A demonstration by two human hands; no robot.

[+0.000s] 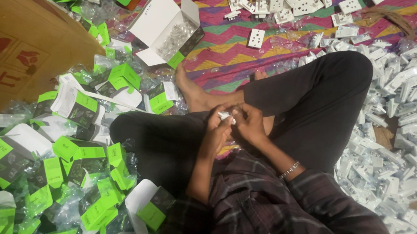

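Note:
I sit cross-legged on a patterned cloth [239, 46]. My left hand [217, 129] and my right hand [250, 123] meet over my lap, both closed on one small white plastic part [227, 116]. Most of that part is hidden by my fingers. A bracelet [291, 169] sits on my right wrist. A heap of white socket parts in clear wrap [409, 138] lies to my right, beyond my knee.
Several green and dark small boxes [80, 154] are strewn at my left. An open white box [166, 28] holds clear bags. A large brown carton [8, 48] stands at far left. More white socket plates [277, 0] lie at the top.

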